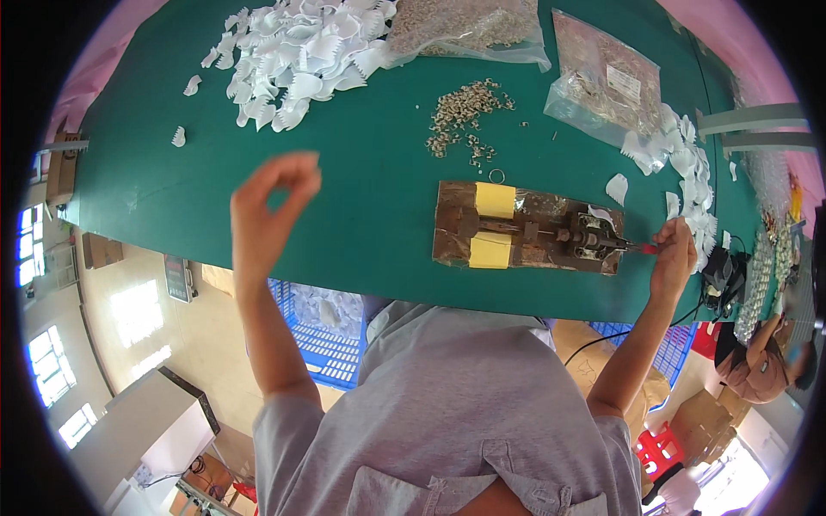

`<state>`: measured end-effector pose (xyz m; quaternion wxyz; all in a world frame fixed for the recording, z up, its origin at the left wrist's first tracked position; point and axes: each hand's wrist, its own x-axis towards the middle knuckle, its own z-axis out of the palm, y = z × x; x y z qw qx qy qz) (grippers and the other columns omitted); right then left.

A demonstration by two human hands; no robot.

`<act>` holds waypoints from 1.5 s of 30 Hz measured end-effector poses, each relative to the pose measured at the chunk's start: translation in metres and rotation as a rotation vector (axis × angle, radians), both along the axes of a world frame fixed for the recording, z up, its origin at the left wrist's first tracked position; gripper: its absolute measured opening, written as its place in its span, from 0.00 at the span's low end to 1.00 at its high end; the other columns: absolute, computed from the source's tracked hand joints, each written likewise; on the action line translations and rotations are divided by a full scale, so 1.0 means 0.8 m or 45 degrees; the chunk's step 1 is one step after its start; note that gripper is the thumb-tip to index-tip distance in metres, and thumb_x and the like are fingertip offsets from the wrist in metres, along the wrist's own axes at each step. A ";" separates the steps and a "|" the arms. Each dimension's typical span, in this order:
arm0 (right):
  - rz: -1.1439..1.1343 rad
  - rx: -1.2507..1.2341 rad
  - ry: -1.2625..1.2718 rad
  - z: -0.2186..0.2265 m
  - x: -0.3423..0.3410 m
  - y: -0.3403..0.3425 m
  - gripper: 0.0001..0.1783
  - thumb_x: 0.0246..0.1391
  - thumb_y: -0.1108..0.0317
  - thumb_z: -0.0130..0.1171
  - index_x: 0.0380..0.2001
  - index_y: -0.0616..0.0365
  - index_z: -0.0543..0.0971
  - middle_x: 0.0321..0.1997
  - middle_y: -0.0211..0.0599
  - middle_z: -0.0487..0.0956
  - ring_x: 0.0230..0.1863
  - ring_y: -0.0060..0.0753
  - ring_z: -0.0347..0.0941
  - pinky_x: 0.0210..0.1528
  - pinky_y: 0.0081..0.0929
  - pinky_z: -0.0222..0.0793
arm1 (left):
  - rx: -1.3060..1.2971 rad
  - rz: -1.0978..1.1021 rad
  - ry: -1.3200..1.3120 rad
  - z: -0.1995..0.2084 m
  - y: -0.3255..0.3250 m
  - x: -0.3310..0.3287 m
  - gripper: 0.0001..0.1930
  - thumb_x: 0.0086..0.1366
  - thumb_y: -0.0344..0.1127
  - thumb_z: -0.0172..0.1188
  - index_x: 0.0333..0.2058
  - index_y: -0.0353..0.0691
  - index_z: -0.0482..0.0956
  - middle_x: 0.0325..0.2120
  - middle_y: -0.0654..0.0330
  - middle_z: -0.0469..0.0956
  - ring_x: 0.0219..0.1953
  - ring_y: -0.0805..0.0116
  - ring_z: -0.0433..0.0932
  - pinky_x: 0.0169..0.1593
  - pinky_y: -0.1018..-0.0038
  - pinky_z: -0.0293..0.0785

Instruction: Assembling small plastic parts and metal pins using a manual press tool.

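Observation:
My right hand [674,258] is at the right end of a hand-operated clamp [594,236], its fingers closed around the clamp's red-tipped handle [647,248]. The clamp is fixed on a brown wooden board [540,202] with two yellow pads [495,202] at its left part. Raised over the left of the green table, my left hand [274,206] has thumb and fingertips pinched together, slightly blurred. Whatever may be between them is too small to make out. A small metal ring [496,175] lies just beyond the board.
A heap of white toothed pieces [301,60] is at the far left, a pile of small metal clips [465,112] beyond the board. Bags of metal parts [607,77] lie behind. More white pieces [688,172] line the right. Blue crates [335,365] stand below the table [370,198].

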<state>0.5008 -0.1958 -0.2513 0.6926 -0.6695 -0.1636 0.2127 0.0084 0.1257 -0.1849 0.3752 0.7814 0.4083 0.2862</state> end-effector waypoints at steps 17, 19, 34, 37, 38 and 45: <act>0.481 -0.853 -0.974 0.021 -0.021 0.112 0.19 0.49 0.67 0.77 0.45 0.57 0.84 0.36 0.32 0.83 0.32 0.25 0.76 0.39 0.27 0.74 | 1.145 -0.043 0.854 -0.103 0.152 0.171 0.15 0.63 0.24 0.60 0.49 0.36 0.75 0.41 0.52 0.79 0.47 0.48 0.82 0.44 0.55 0.84; 0.526 -0.855 -0.919 0.023 -0.013 0.115 0.16 0.50 0.68 0.75 0.42 0.58 0.84 0.37 0.34 0.84 0.32 0.26 0.77 0.40 0.28 0.76 | 1.137 -0.014 0.639 -0.088 0.141 0.146 0.22 0.62 0.22 0.61 0.55 0.39 0.76 0.45 0.54 0.80 0.47 0.52 0.82 0.43 0.57 0.83; 0.724 -0.932 -0.796 0.044 -0.037 0.136 0.16 0.50 0.73 0.71 0.45 0.60 0.83 0.37 0.36 0.79 0.29 0.27 0.75 0.39 0.28 0.74 | 0.618 -0.506 -0.137 -0.062 -0.131 0.159 0.13 0.49 0.25 0.74 0.36 0.45 0.90 0.35 0.71 0.87 0.41 0.69 0.73 0.48 0.67 0.65; 0.793 -0.870 -0.664 0.056 -0.039 0.143 0.16 0.50 0.74 0.71 0.44 0.60 0.83 0.38 0.37 0.80 0.32 0.28 0.77 0.39 0.29 0.75 | 0.755 -0.509 -0.061 -0.063 -0.132 0.156 0.14 0.49 0.26 0.73 0.37 0.46 0.90 0.36 0.72 0.87 0.43 0.69 0.72 0.50 0.66 0.64; 0.793 -0.874 -0.665 0.058 -0.046 0.146 0.16 0.50 0.74 0.71 0.44 0.60 0.83 0.38 0.37 0.80 0.32 0.28 0.77 0.39 0.29 0.75 | 0.812 -0.513 -0.040 -0.062 -0.132 0.156 0.14 0.49 0.27 0.73 0.37 0.46 0.90 0.37 0.72 0.87 0.43 0.69 0.71 0.51 0.65 0.64; 0.735 -1.001 -0.988 0.053 -0.066 0.151 0.15 0.52 0.75 0.70 0.44 0.59 0.81 0.28 0.33 0.79 0.31 0.25 0.77 0.37 0.29 0.74 | 0.755 -0.529 0.010 -0.056 -0.129 0.164 0.16 0.48 0.25 0.73 0.38 0.47 0.89 0.40 0.70 0.82 0.47 0.64 0.71 0.52 0.63 0.66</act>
